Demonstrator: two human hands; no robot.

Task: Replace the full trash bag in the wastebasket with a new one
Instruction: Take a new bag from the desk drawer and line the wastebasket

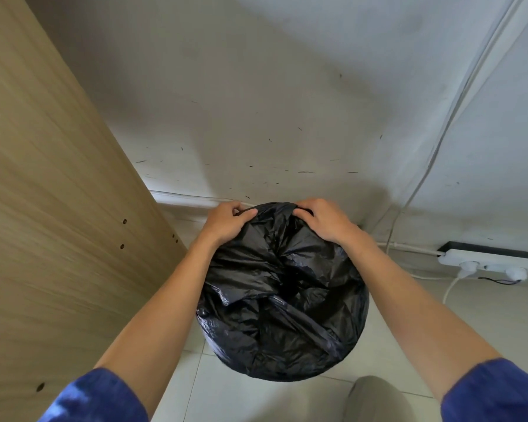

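Left grip (230,222), right grip (325,221): bag (282,295) rim

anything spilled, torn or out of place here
No spill or tear shows: the black trash bag looks intact, the left hand and right hand gripping its far edge. Only the wall behind stands out, flecked with dark scuff marks.

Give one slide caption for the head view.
Left hand and right hand grip the far edge of the black trash bag.
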